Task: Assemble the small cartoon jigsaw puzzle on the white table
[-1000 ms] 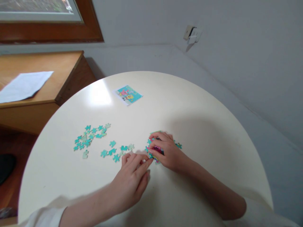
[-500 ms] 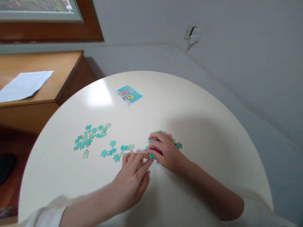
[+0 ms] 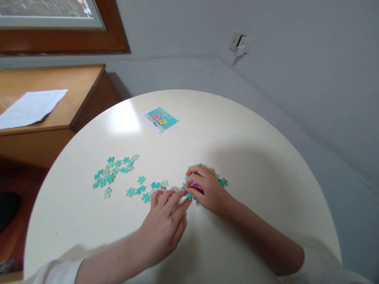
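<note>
On the round cream table (image 3: pixel 251 134) my right hand (image 3: pixel 209 189) lies over a partly joined cluster of jigsaw pieces (image 3: pixel 222 182), fingers curled and pressing on its teal and pink pieces. My left hand (image 3: pixel 166 223) rests on the table just left of it, fingers stretched toward the cluster, fingertips pinching a small teal piece (image 3: pixel 188 195) at its edge. Loose teal pieces (image 3: pixel 112 171) lie scattered to the left. A few more loose pieces (image 3: pixel 142 189) sit near my left fingertips.
A small picture card (image 3: pixel 160 118) showing the puzzle image lies at the table's far side. A wooden desk (image 3: pixel 59 114) with a sheet of white paper (image 3: pixel 29 107) stands to the left. Grey walls meet behind the table, with a wall socket (image 3: pixel 240 42).
My left fingertips have slid slightly right to the edge of the cluster. My right hand has shifted only slightly over the joined pieces.
</note>
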The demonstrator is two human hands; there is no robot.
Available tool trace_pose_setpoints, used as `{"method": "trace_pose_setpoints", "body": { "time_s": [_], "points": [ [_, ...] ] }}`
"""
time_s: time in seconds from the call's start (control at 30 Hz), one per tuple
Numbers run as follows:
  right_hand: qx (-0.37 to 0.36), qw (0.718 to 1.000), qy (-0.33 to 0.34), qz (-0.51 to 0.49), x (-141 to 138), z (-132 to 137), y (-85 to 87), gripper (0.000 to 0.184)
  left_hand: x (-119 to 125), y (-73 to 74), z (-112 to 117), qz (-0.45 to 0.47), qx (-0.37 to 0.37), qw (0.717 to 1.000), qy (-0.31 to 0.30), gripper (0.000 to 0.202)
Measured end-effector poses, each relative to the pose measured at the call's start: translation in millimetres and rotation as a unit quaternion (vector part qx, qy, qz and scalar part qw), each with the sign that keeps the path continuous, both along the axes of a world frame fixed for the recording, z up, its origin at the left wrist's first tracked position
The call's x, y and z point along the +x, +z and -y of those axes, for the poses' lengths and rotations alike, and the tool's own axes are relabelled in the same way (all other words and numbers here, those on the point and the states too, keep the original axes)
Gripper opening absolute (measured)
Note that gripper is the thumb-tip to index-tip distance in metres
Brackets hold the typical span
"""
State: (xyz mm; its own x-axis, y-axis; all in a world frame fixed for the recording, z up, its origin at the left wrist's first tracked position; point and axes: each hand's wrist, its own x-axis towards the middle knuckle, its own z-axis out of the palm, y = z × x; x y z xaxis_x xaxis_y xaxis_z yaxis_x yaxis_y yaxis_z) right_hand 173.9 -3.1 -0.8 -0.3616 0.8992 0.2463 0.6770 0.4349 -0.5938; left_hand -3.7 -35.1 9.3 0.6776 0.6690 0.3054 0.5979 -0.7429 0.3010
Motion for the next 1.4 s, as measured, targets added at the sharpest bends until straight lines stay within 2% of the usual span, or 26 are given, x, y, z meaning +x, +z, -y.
{"method": "trace_pose_setpoints", "body": {
  "time_s": [0.2,0.47,0.6,0.8,0.97,1.07,1.17,1.3,1.4],
  "points": [
    [-0.019,0.999,-0.013,-0.033,-1,-1,3.2,0.008,0,-0.3,0,0.001,0.000,1.000,0.004,0.035],
    [-0.060,0.983,-0.049,-0.169,5,-8,5.6,0.007,-1,-2.9,1,-0.017,0.004,1.000,0.007,0.032],
    [-0.148,0.957,-0.098,-0.232,11,-11,9.6,0.007,-1,-4.1,0,-0.017,0.012,1.000,-0.011,0.032],
    [-0.229,0.923,-0.113,-0.287,12,-10,18.2,0.013,-1,-2.2,-1,-0.010,0.000,1.000,-0.021,0.032],
    [-0.308,0.871,-0.125,-0.363,12,-7,22.1,0.017,0,0.1,-3,-0.014,-0.013,0.999,-0.026,0.034],
    [-0.319,0.845,-0.150,-0.403,16,-9,21.0,0.017,0,1.1,-4,-0.004,-0.024,0.999,-0.033,0.038],
    [-0.266,0.855,-0.195,-0.399,23,-15,18.3,0.016,-1,-0.1,-5,0.013,-0.028,0.999,-0.039,0.042],
    [-0.157,0.904,-0.220,-0.332,32,-21,12.8,0.014,-3,-4.3,-3,0.015,-0.023,0.998,-0.048,0.042],
    [-0.063,0.945,-0.213,-0.240,35,-21,10.4,0.016,-4,-6.3,-3,-0.003,-0.030,0.997,-0.067,0.044]
  ]
}}
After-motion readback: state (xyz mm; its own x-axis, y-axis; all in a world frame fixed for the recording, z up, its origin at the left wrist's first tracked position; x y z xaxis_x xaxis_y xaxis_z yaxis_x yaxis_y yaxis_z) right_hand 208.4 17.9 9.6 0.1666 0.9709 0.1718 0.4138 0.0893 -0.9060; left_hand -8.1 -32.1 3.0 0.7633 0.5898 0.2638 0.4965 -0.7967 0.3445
